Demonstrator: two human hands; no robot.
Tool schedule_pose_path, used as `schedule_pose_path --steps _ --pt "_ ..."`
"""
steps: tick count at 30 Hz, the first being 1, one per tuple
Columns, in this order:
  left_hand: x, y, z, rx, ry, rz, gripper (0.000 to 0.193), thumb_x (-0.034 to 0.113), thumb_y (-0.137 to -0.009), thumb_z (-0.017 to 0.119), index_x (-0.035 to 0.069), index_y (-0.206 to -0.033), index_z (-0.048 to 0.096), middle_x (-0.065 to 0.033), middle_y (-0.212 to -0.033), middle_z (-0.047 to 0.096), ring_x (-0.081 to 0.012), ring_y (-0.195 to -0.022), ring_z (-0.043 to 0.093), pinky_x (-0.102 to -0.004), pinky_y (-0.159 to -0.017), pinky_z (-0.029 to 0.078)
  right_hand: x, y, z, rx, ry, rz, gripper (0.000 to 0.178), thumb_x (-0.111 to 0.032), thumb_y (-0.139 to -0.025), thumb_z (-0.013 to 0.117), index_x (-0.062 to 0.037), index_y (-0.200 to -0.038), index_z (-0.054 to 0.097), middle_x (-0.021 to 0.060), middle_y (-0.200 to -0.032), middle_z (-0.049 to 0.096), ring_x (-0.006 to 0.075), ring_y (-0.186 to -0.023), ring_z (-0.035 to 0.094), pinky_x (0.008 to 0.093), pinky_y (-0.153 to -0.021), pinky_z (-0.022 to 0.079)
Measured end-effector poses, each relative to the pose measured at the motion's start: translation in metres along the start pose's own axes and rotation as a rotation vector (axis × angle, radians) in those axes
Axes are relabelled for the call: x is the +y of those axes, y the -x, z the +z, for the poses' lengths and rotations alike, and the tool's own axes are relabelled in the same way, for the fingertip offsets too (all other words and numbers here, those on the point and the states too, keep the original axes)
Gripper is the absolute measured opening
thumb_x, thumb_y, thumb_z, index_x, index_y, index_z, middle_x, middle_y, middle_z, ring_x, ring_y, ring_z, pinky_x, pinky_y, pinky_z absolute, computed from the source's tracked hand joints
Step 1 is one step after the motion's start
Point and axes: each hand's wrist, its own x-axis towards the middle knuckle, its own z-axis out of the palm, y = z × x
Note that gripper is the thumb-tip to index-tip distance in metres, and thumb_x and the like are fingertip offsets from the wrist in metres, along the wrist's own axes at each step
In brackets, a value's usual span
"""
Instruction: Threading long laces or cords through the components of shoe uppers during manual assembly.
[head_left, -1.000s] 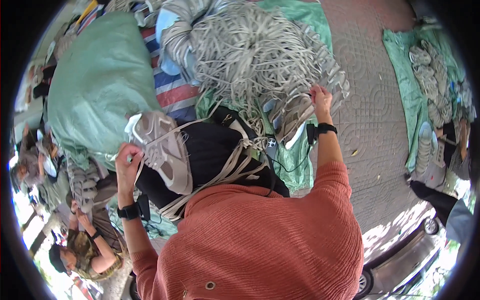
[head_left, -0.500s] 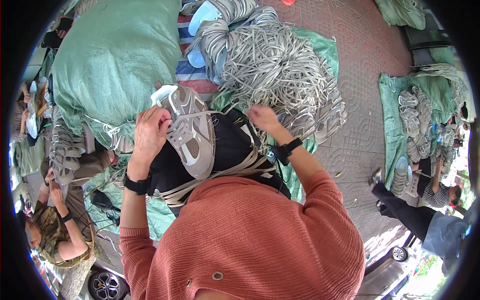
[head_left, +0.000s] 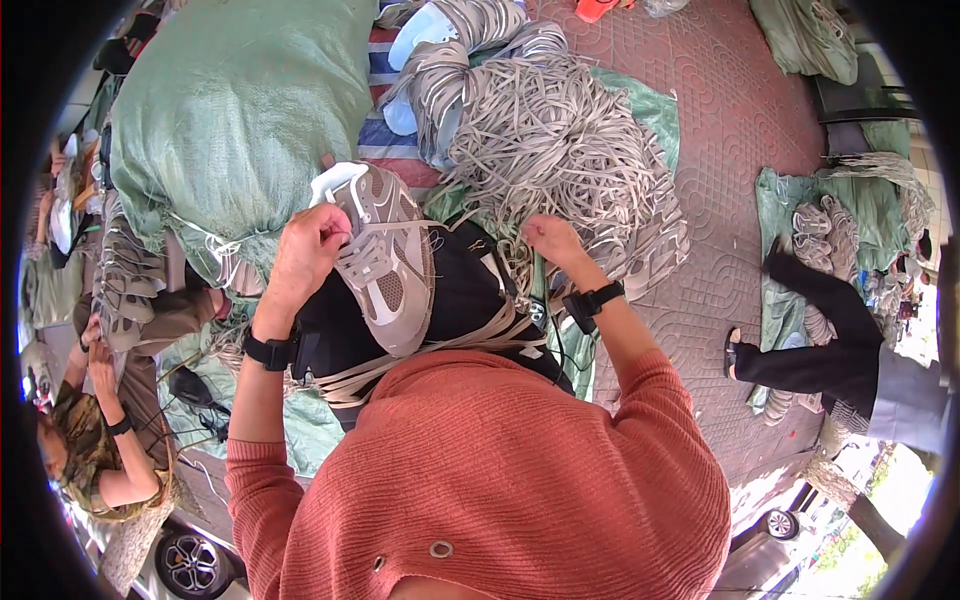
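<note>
A grey-beige sneaker [head_left: 385, 262] with mesh panels and a white lining rests tilted on the black cloth [head_left: 462, 280] over my lap, its toe toward me. My left hand [head_left: 308, 255] is closed in a pinch at the shoe's left side by the eyelets, on what looks like a shoelace end. A flat pale shoelace [head_left: 402, 227] runs across the shoe's upper toward the right. To the right, apart from the shoe, my right hand [head_left: 555, 243] is closed with its fingertips together. What it holds, if anything, is too small to make out. Loose laces [head_left: 430, 347] lie across my lap.
A large heap of pale laces [head_left: 560, 135] and stacked sneakers lies ahead on the right. A bulging green sack [head_left: 235, 110] stands ahead on the left. At left a person [head_left: 115, 440] handles a row of shoes [head_left: 125, 270]; another person [head_left: 830, 350] walks at right.
My right hand has moved slightly right and down, away from the shoe. My left hand stays at the eyelets. The person at right has stepped forward.
</note>
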Motion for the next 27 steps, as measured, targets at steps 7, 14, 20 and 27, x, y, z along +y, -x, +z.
schedule_pose_path --steps 7,14,20,27 --pt "0.0 0.008 -0.01 0.151 -0.242 0.175 0.019 0.005 -0.065 0.069 0.008 -0.076 0.054 -0.0057 -0.078 0.054 -0.0269 -0.083 0.052 -0.0385 -0.084 0.039 -0.155 -0.02 -0.027 0.169 -0.3 -0.346 0.007 -0.014 -0.08 0.062 -0.0092 -0.085 0.063 0.011 -0.083 0.062 0.0303 -0.079 0.06 0.0394 -0.068 0.048" --pt "-0.016 0.014 -0.001 0.194 -0.289 0.19 0.014 0.008 -0.066 0.066 0.006 -0.074 0.055 -0.0073 -0.08 0.053 -0.0281 -0.085 0.049 -0.0394 -0.084 0.038 -0.253 -0.031 -0.039 0.149 0.028 -1.06 0.008 -0.015 -0.075 0.065 -0.0125 -0.082 0.061 0.0049 -0.088 0.055 0.023 -0.088 0.052 0.0351 -0.075 0.039" --pt "-0.039 0.008 0.019 0.243 -0.167 0.185 0.01 0.002 -0.062 0.06 0.004 -0.067 0.052 -0.012 -0.07 0.052 -0.032 -0.074 0.05 -0.0417 -0.069 0.04 -0.261 -0.047 -0.012 0.205 0.43 -1.086 0.016 -0.018 -0.073 0.055 -0.0098 -0.085 0.061 0.0089 -0.091 0.053 0.0262 -0.092 0.052 0.0424 -0.076 0.039" --pt "-0.043 0.006 0.028 0.157 -0.132 0.113 0.012 0.007 -0.067 0.063 0.003 -0.076 0.054 -0.0107 -0.077 0.053 -0.0318 -0.081 0.048 -0.0409 -0.076 0.037 -0.249 -0.06 0.038 0.323 0.538 -1.25 0.012 -0.02 -0.063 0.059 -0.0096 -0.067 0.065 0.0083 -0.088 0.058 0.0249 -0.084 0.056 0.053 -0.097 0.028"
